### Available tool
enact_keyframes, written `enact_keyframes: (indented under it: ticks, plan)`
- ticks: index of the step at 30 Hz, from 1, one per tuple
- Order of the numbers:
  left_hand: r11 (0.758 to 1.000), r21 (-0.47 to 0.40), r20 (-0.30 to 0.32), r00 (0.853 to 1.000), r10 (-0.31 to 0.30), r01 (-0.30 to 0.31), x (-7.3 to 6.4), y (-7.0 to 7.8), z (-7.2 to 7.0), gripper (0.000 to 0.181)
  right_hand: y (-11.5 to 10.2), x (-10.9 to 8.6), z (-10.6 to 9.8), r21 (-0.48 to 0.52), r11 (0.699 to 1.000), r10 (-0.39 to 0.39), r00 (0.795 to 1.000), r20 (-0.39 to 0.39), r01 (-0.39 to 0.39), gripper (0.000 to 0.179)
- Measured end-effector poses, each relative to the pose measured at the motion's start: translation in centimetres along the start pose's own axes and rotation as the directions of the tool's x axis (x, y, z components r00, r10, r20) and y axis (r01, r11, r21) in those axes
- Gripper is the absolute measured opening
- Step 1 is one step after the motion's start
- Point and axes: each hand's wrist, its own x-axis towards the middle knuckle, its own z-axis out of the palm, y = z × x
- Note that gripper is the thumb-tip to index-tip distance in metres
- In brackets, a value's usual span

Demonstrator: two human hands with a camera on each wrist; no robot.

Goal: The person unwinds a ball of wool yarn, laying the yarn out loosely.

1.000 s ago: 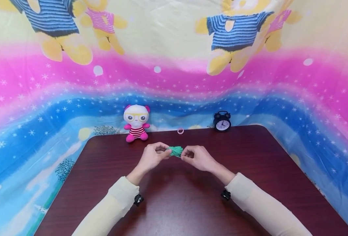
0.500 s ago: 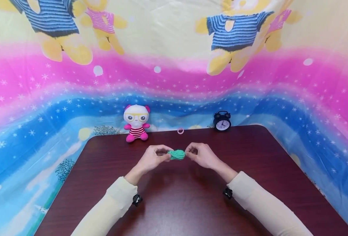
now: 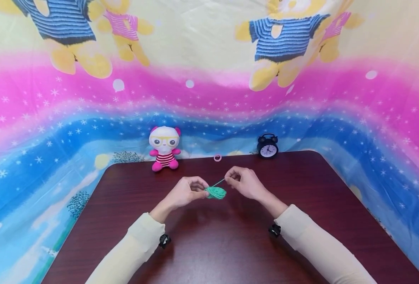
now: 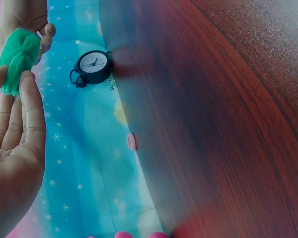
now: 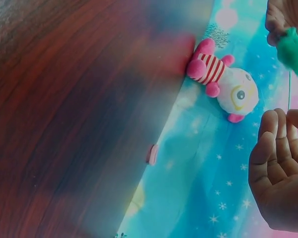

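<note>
Green yarn, a small ball (image 3: 216, 192), sits pinched in the left hand (image 3: 186, 192) above the dark wooden table (image 3: 209, 244); the right hand (image 3: 244, 183) pinches a loose strand (image 3: 218, 183) drawn up from it. A plush toy (image 3: 164, 147), a pink ring (image 3: 217, 157) and a black alarm clock (image 3: 267, 146) line the far edge.

From the left wrist, fingertips (image 4: 27, 79) close on the ball (image 4: 19, 57). Too light a pinch could let it slip and roll.

From the right wrist, the strand (image 5: 289, 91) runs taut from the ball (image 5: 294, 49) to the fingers (image 5: 275, 129); a sharp tug might snarl the windings.
</note>
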Motion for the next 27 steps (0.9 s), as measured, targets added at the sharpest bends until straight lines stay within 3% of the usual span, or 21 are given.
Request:
enact_keyframes:
  ticks: [8,16,27]
  plan:
    - [1.000,0.005,0.029,1.000,0.008,-0.008,0.0,-0.5,-0.2,0.042,0.0,0.2,-0.6,0.012,1.000,-0.010,0.999,-0.045,0.011,0.005]
    - [1.000,0.004,0.023,0.999,0.028,-0.028,-0.1,-0.8,-0.2,0.028,-0.1,0.2,-1.3,0.038,0.999,-0.002,0.997,-0.077,0.005,0.006]
    - [0.999,-0.038,-0.005,1.000,0.003,-0.003,-0.2,-0.8,-0.4,0.017,0.0,0.1,-2.3,0.047,0.999,0.031,0.994,-0.101,-0.026,0.010]
